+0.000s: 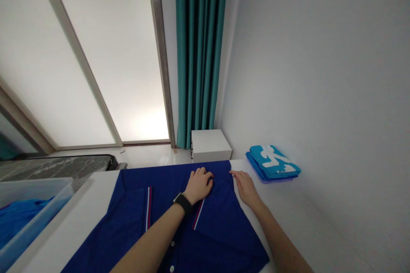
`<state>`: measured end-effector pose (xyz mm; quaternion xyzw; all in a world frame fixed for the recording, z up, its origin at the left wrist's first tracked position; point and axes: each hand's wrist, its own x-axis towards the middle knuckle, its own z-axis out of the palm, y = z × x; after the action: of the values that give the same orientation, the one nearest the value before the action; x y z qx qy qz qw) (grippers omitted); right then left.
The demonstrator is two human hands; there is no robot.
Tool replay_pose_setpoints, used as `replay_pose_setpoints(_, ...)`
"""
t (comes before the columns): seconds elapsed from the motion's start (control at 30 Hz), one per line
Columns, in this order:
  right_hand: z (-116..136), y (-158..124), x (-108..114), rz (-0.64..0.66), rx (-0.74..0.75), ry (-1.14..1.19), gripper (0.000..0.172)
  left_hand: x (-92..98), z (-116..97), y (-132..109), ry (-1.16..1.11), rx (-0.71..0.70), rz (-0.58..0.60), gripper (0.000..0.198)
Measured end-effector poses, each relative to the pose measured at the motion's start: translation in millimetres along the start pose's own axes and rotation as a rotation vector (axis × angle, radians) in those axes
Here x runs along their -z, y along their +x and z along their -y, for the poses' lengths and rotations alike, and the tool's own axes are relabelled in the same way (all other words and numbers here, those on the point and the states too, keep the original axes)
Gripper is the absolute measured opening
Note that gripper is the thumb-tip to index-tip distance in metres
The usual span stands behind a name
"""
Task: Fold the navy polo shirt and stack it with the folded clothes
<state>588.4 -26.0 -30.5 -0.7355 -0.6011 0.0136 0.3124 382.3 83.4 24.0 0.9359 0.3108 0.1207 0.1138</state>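
A navy blue short-sleeved shirt (173, 179) lies spread on the white table. Both sleeves are turned inward, showing red and white striped cuffs, and pale buttons run down the front near me. My left hand (199, 184), with a black watch (182, 203) on its wrist, rests on the upper part of the shirt, fingers loosely bent and apart on the fabric. At the shirt's right edge, the fingertips of my right hand (246, 188) touch or nearly touch the cloth; its fingers are stretched out. My left forearm covers part of the shirt's middle.
Folded blue clothes (272, 162) with a white print lie at the right, near the wall. A clear plastic bin (60, 198) holding blue cloth stands at the left. Beyond the table are a white cabinet (211, 143), a green curtain (201, 51) and a dark-edged mattress (64, 166).
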Motion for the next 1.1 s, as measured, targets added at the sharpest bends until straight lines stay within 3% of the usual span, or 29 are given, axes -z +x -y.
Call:
replay_pose_setpoints(0.17,12,8,6,0.132,0.000,-0.217,0.044,-10.4,5,-2,-0.053,0.015,-0.051,0.016)
replay_pose_setpoints(0.33,13,30,11,0.226,0.018,-0.297,0.034,-14.1,8,-4,-0.080,0.003,-0.088,0.014)
replay_pose_setpoints(0.63,-3,37,11,0.199,-0.003,-0.345,0.021,-11.7,8,-4,-0.121,0.023,-0.070,0.014)
replay_pose_setpoints(0.9,-3,36,10,0.154,-0.031,-0.323,0.034,-9.2,5,-5,-0.130,0.030,-0.088,0.014)
replay_pose_setpoints(1.1,1,47,7,0.181,-0.036,-0.334,0.015,-11.5,7,-4,-0.190,0.074,-0.109,0.016)
